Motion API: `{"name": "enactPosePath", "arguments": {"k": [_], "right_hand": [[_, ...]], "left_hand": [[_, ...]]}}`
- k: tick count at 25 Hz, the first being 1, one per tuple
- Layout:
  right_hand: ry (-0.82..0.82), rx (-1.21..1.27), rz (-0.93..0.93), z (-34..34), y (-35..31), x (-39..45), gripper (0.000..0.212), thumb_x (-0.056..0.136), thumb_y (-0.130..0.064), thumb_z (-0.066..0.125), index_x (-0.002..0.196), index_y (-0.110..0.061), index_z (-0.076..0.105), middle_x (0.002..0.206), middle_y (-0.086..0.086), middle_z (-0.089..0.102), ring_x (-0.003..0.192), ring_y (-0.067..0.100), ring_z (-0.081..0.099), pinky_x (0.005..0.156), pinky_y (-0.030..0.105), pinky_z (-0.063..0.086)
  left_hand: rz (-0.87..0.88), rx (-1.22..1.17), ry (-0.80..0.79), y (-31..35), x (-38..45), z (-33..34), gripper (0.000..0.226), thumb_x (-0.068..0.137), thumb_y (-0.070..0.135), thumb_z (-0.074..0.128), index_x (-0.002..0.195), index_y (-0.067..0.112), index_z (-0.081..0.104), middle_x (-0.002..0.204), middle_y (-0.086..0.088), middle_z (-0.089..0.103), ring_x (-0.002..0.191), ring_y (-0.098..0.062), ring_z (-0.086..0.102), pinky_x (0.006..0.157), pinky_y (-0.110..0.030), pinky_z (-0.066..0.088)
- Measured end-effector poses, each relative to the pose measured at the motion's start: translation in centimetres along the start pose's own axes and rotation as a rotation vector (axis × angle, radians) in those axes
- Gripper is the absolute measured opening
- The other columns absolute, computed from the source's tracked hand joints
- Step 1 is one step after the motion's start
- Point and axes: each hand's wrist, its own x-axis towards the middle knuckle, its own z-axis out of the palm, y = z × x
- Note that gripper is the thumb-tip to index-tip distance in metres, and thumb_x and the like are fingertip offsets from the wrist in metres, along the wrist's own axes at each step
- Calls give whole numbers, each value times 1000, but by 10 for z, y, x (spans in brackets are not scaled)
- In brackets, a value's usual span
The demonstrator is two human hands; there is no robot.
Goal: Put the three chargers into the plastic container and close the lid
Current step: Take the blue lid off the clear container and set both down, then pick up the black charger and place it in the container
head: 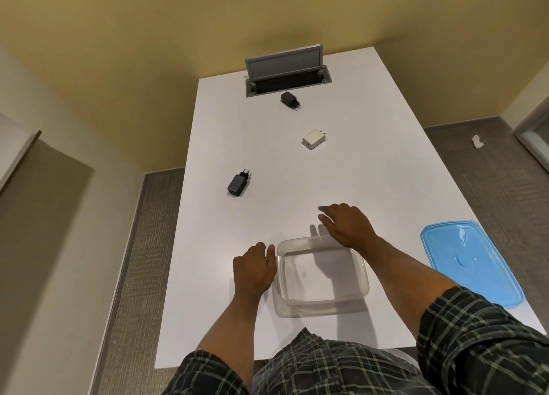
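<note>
A clear plastic container sits empty on the white table near me. Its blue lid lies flat to the right, close to the table's edge. Three chargers lie farther out: a black one on the left, a white one in the middle and a small black one at the back. My left hand rests against the container's left wall, fingers curled, holding nothing I can see. My right hand hovers over the container's far rim, fingers apart and empty.
An open grey cable hatch is set into the table at the far end, its flap raised. A crumpled white scrap lies on the carpet to the right. Walls stand close on the left and behind the table.
</note>
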Motion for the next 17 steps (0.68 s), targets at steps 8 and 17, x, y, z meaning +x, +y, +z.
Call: {"name": "enactPosePath", "arguments": {"k": [8, 17], "right_hand": [[-58, 4, 127, 17, 22, 50, 59, 106, -39, 30, 156, -10, 23, 165, 9, 22, 153, 23, 17, 120, 41, 26], [-119, -43, 146, 38, 28, 104, 70, 101, -44, 42, 159, -17, 14, 167, 11, 10, 154, 25, 8, 123, 43, 19]], "left_hand": [[69, -46, 54, -10, 45, -10, 70, 93, 54, 17, 117, 7, 63, 117, -11, 65, 98, -36, 63, 81, -42, 49], [46, 60, -228, -31, 141, -10, 74, 97, 41, 51, 158, 12, 22, 167, -9, 18, 145, -34, 30, 111, -45, 34]]}}
